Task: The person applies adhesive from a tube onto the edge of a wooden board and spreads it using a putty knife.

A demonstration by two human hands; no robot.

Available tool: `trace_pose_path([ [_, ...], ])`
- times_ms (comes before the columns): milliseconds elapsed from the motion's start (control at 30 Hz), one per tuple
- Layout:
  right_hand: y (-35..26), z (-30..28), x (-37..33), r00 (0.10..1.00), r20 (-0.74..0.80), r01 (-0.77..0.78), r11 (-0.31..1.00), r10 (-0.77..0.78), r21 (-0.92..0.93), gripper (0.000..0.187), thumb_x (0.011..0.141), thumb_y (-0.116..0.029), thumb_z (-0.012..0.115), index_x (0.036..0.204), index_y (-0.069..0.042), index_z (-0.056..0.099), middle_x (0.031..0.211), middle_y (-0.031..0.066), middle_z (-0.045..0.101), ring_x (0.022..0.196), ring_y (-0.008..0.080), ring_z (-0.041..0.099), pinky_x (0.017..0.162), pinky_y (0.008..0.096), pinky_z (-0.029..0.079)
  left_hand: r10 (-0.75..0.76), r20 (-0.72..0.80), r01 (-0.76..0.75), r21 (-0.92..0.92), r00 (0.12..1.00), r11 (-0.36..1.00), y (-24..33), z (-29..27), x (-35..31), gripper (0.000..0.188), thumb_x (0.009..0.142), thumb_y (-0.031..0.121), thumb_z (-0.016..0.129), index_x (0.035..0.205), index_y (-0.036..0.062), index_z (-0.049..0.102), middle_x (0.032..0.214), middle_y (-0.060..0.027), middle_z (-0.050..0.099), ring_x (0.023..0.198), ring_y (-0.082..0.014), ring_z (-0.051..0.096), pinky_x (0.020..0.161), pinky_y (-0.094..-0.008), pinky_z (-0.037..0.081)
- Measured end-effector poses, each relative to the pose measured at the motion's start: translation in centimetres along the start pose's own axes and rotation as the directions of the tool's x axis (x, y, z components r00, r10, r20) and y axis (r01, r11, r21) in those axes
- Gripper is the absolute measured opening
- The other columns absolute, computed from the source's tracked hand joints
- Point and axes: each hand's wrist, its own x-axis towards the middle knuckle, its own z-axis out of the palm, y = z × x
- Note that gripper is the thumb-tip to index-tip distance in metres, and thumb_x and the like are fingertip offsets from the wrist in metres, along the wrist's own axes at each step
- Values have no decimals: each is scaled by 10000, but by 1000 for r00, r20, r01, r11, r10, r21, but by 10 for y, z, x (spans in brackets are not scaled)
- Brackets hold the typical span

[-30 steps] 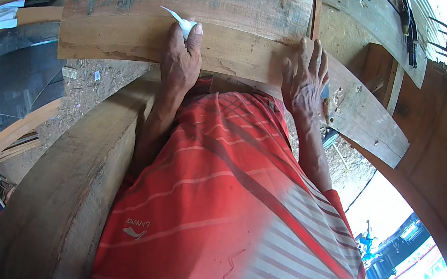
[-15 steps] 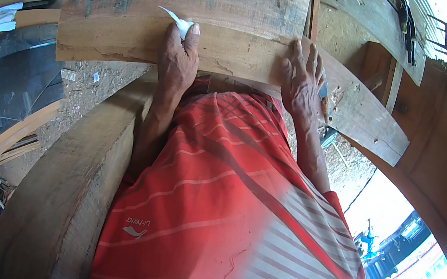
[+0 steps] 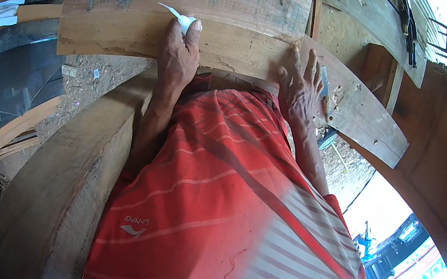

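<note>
The left hand [image 3: 179,60] is holding the white nozzle [image 3: 184,22] over the board [image 3: 240,39] near its front edge, its grip narrow between thumb and fingers; the fist is hiding whatever sits below. The right hand [image 3: 302,90] is spreading its fingers wide at the board's right end, gripping nothing; whether it is pressing or hovering, I cannot tell. A hard squeeze could be bending the thin tip. Uneven leaning could be shifting the board. A tool [image 3: 326,106] is lying just beside the right hand, so a careless sweep might be knocking it down.
</note>
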Motion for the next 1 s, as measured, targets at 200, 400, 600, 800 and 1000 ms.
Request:
trace_pose_path([
  [200, 4, 12, 2, 1000, -23, 0, 999, -1, -44, 638, 1044, -535, 533, 1598, -235, 432, 1655, 266, 284, 1502, 485, 290, 1172, 645, 249, -8, 15, 9, -27, 1000, 1000, -5, 3, 0, 380, 1087, 369, 564, 1134, -3, 632, 990, -194, 700, 902, -365, 681, 801, -470, 522],
  [400, 9, 10, 10, 999, -31, 36, 999, -36, -24, 678, 1035, -555, 535, 1602, -202, 423, 1657, 260, 278, 1507, 478, 282, 1178, 648, 236, -8, 10, 8, -27, 1000, 1000, -10, 3, -1, 400, 1087, 385, 558, 1153, -2, 632, 1009, -199, 701, 920, -375, 680, 810, -471, 523],
  [600, 9, 12, 11, 999, -46, 19, 993, -25, -113, 746, 1023, -628, 491, 1624, -201, 378, 1662, 258, 283, 1508, 479, 282, 1189, 619, 229, -11, 11, 11, -2, 1000, 1000, -3, 1, 0, 400, 1086, 385, 561, 1145, -3, 636, 998, -198, 702, 924, -375, 680, 814, -468, 522],
  [800, 16, 5, 30, 993, -65, 99, 994, -102, -51, 720, 1052, -581, 466, 1627, -161, 362, 1648, 278, 300, 1514, 473, 279, 1203, 601, 209, -48, 3, 48, -10, 999, 999, -8, 3, 1, 385, 1081, 375, 575, 1134, -1, 639, 977, -187, 701, 887, -363, 675, 794, -457, 522],
  [1000, 32, 9, 37, 991, -132, -34, 996, 24, -78, 696, 1054, -604, 440, 1625, -210, 385, 1675, 237, 282, 1524, 456, 265, 1203, 613, 187, -59, 82, 51, 94, 995, 994, 8, -4, 1, 466, 1106, 436, 509, 1240, 0, 607, 1023, -135, 695, 915, -241, 694, 831, -388, 540],
])
